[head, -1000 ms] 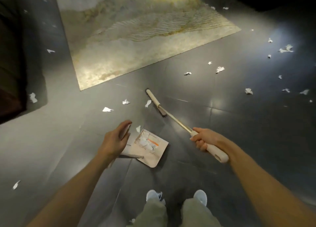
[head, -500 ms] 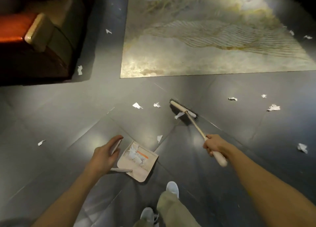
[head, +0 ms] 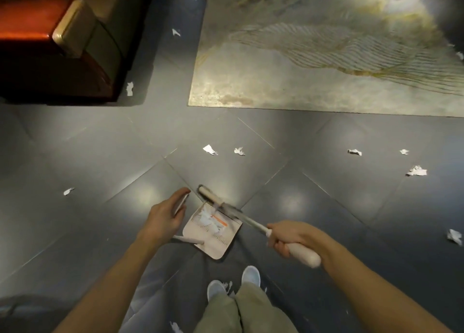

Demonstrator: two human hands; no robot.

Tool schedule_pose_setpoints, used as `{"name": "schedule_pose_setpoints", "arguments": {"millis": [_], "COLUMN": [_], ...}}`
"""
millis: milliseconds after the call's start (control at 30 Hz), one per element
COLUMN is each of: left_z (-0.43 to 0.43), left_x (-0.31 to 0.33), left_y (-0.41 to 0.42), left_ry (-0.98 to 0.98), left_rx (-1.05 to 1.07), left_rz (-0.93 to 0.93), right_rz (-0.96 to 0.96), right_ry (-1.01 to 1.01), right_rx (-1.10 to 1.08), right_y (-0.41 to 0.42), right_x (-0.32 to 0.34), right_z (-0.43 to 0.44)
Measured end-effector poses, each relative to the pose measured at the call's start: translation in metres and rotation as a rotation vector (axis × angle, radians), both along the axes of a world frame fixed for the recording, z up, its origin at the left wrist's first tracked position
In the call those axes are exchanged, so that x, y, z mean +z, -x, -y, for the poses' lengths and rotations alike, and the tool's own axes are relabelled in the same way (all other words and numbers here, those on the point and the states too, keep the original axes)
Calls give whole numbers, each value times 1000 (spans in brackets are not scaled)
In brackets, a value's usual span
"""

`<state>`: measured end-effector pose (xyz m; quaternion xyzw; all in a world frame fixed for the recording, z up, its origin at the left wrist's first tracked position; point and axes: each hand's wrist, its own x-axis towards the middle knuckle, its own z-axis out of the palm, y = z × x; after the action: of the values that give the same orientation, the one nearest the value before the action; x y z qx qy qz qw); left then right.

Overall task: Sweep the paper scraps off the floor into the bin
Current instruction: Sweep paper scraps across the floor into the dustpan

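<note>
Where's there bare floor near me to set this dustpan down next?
Bare tiles lie left of your left hand holding the dustpan, up to the armchair, with one scrap; also the strip along the rug edge. Right of the brush scraps crowd the floor, more by your shoes.

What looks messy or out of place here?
Torn paper scraps lie scattered across the dark floor: near the rug, beside the sofa and by the shoes. Only some are in the dustpan, at the brush head.
</note>
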<state>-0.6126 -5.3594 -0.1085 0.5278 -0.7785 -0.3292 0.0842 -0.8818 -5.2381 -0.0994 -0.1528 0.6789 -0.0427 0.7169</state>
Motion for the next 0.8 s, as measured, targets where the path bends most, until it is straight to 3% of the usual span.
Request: {"name": "schedule_pose_setpoints", "arguments": {"millis": [167, 367, 633, 800], "left_z": [0, 9, 70, 136], "left_x": [1, 3, 4, 1], "left_y": [-19, -50, -44, -22], "left_ry": [-7, 5, 70, 42], "left_rx": [29, 141, 292, 377], "left_rz": [-23, -73, -73, -83], "right_rz": [124, 75, 5, -117], "right_ry": [-46, 7, 97, 159], "right_rx": [-85, -144, -413, -346], "right_y": [-9, -13, 37, 61], "right_x": [25, 31, 7, -10], "right_z": [1, 29, 139, 228]}}
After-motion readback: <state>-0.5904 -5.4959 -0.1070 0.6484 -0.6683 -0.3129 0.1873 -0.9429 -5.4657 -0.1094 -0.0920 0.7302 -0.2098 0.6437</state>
